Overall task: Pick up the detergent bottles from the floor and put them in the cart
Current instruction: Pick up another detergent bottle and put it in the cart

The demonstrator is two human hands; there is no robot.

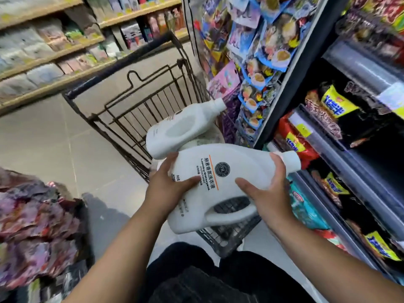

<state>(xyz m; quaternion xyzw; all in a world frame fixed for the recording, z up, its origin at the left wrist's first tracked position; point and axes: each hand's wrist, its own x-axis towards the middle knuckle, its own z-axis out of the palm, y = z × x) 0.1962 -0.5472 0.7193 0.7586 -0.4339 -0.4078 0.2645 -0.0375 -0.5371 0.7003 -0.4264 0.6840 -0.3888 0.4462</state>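
Sideways, a detergent bottle [236,165] is gripped at base and neck by the left hand [168,182] and right hand [269,193], likely to share its weight. Just beyond them, a second bottle [183,127] is already laid in the cart [140,110].

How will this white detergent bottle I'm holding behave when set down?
Probably heavy: left hand and right hand both grip the bottle. Likely stiff: no denting shows. It may slide off the other bottle in the cart.

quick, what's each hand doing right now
Left hand: holding the laundry detergent bottle at its base end.
Right hand: holding the same bottle near its neck.
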